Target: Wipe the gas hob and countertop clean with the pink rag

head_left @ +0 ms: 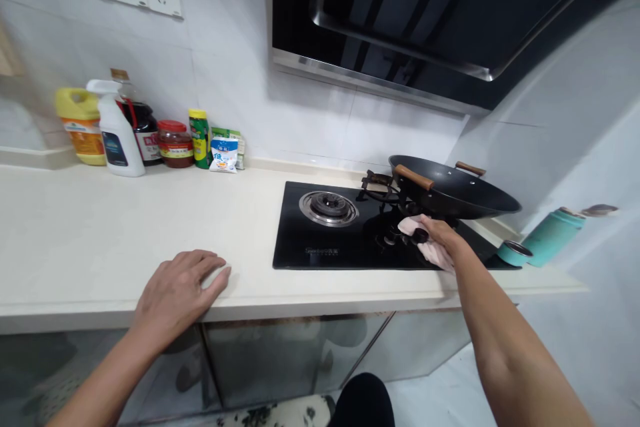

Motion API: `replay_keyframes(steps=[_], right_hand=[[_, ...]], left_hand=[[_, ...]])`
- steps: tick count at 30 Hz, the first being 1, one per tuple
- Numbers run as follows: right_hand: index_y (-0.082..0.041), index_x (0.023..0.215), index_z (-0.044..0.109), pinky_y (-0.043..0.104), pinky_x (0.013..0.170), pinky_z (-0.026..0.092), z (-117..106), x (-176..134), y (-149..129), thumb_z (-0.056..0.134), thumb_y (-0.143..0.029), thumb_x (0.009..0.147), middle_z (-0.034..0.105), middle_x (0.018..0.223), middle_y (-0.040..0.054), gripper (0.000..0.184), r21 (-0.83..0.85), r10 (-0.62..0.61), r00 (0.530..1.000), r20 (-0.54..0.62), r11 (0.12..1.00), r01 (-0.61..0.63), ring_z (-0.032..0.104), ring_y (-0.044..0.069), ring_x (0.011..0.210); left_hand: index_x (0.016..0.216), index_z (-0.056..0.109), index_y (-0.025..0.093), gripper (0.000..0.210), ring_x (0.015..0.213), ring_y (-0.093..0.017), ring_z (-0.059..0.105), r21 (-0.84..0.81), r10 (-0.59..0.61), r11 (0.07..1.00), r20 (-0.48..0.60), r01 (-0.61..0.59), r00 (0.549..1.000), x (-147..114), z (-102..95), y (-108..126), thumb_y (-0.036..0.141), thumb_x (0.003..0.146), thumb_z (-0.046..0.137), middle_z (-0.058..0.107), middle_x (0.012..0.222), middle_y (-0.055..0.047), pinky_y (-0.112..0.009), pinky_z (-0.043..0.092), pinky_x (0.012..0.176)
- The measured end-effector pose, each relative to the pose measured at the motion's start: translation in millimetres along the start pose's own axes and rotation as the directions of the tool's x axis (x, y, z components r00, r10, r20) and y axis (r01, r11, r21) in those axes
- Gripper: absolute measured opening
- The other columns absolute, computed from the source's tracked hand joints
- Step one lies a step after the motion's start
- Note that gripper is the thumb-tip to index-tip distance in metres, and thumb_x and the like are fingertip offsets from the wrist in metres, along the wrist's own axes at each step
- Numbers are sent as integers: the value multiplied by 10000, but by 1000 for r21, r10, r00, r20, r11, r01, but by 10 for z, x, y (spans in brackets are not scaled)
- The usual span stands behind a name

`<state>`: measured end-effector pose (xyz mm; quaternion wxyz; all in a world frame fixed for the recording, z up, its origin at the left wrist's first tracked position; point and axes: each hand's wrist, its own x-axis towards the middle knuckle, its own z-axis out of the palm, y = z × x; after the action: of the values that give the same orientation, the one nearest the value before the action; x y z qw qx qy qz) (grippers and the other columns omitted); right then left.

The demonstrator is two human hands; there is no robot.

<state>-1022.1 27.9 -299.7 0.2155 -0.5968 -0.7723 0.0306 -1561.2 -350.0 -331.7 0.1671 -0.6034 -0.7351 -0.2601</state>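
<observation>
My right hand (441, 232) grips a pale pink cloth (434, 253) against the black glass gas stove (320, 247), around a dark control knob (420, 235). Just behind that hand, a black wok (460, 190) with wooden handles sits over the right burner. The left burner (329, 207) shows its metal ring without a pan support on it. My left hand (180, 283) rests palm down on the white countertop (250, 227), fingers spread, left of the stove.
Along the wall stand a white spray bottle (117, 133), a yellow jug (83, 127), a red-lidded jar (175, 145) and a green container (199, 140). Pan supports (379, 185) lie behind the stove. A turquoise bottle (555, 235) stands at the right. The range hood (380, 83) overhangs the stove.
</observation>
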Motion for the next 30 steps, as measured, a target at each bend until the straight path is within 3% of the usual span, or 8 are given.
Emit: replay_keyframes(steps=[2,6,10,14,18,23,27,30], right_hand=[[-195,1229,794,331,855,533,-1,147,-161,318,-471,1068,799,1133,114,573,-4,-8,997,79,1000,9,744,246,941],[-217,1106,823,333,887,513,84,335,-474,571,-454,968,798,1106,87,372,-69,-64,980,190,995,79,724,265,1001],[-249,1024,811,364,978,482,204,264,-656,491,-450,1005,788,1122,69,378,-127,-141,966,217,977,171,699,253,1050],[-275,1080,793,570,1162,348,190,61,-650,405,-424,1029,712,1339,80,418,-190,-185,967,175,957,217,587,299,1288],[-298,1110,790,767,1101,304,119,-136,-564,393,-419,1005,618,1466,101,428,-246,-193,972,133,944,221,486,369,1386],[-317,998,795,733,1121,312,198,-414,-450,446,-406,984,571,1511,61,360,-330,-306,947,96,888,320,419,357,1445],[-298,1058,780,580,1149,401,305,-667,-383,414,-331,1017,622,1448,65,370,-383,-470,883,6,814,436,445,317,1448],[-226,1091,770,527,1212,384,336,-823,-406,372,-269,1043,670,1359,108,403,-390,-573,820,-7,756,525,487,288,1422]], left_hand=[[969,756,270,415,1102,-297,669,0,1,1000,-3,-1,1000,5,-2,7,555,931,456,778,1125,-49,-428,463,996],[947,748,267,425,1077,-303,674,12,-26,1000,7,26,1000,22,-46,54,556,931,436,784,1087,-56,-431,479,930],[941,739,268,424,1082,-301,676,4,-34,999,4,34,999,23,-80,85,550,929,424,785,1083,-55,-429,478,929],[934,741,267,415,1089,-297,682,-5,-35,999,-9,35,999,-3,-54,47,537,934,426,786,1100,-53,-427,479,929],[958,746,258,411,1098,-291,691,-8,-12,1000,-33,11,999,-30,-16,-19,521,945,430,782,1103,-57,-429,481,943],[945,734,258,409,1077,-275,693,-14,-23,1000,-44,23,999,-34,-13,-24,513,954,414,784,1083,-52,-414,477,940],[936,735,255,423,1083,-287,689,-27,-49,998,-52,48,997,-30,-14,-1,520,948,406,785,1081,-61,-421,476,939],[946,743,246,430,1082,-297,688,-35,-42,999,-50,40,998,-34,-6,-2,519,947,411,782,1082,-68,-432,477,941]])
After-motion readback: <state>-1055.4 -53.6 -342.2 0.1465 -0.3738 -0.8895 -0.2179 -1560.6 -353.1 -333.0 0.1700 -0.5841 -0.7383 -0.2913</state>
